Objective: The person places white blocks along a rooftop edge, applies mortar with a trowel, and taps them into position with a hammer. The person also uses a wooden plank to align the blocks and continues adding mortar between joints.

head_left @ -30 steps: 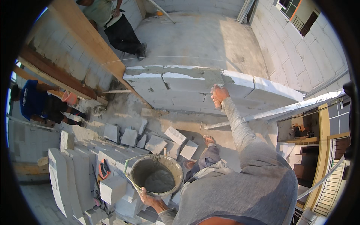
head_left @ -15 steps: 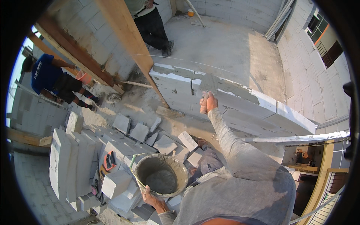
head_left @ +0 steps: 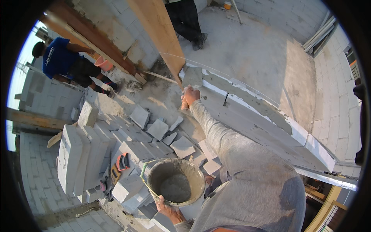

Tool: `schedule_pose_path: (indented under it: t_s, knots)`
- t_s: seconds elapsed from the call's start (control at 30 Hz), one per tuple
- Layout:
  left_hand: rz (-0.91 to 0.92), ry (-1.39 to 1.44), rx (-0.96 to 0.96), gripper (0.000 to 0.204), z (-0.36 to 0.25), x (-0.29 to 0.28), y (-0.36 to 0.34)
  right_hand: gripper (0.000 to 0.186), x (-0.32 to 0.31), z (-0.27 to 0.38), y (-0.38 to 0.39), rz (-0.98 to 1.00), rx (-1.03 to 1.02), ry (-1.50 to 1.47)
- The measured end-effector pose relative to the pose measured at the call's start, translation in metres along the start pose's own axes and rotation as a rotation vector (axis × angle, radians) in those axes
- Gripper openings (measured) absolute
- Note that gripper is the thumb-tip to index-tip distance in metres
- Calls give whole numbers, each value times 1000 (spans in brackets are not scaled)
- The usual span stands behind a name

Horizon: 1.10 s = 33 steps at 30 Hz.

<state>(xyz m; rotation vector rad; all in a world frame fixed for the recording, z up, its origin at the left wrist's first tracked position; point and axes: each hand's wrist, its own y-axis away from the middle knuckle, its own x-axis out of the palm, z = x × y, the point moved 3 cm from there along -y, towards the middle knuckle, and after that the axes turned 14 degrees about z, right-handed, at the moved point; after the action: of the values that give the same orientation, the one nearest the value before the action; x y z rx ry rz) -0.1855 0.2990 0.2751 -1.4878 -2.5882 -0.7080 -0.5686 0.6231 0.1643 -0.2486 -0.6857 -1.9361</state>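
Observation:
My right hand is closed round the handle of a trowel, whose flat grey blade lies at the left end of a low block wall, beside a wooden post. A strip of wet mortar runs along the wall's top, with white block edges showing. Lower down, my left hand grips the near rim of a bucket. Grey mortar sits inside it, below the rim, and its thin handle hangs to the left.
White blocks are stacked at the left, with an orange-and-black handsaw on them. Broken block pieces litter the ground. A wooden post and a string border the wall. Two people stand beyond, one beside a pink bucket.
My right hand has moved the trowel leftward along the wall top to the end by the post. My left hand keeps hold of the bucket. The whole view has shifted.

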Motion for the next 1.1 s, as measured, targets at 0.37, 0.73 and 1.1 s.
schedule_pose_path:
  t_s: [0.37,0.73,1.1]
  knots:
    - [25,-37,-37,32,11,18,-26,42,-131,48,97,-132,76,201]
    - [198,-124,-19,50,1,37,-53,45,-228,65,184,-237,11,125]
    - [204,-139,47,41,-5,32,-47,46,-258,26,224,-391,-207,-145]
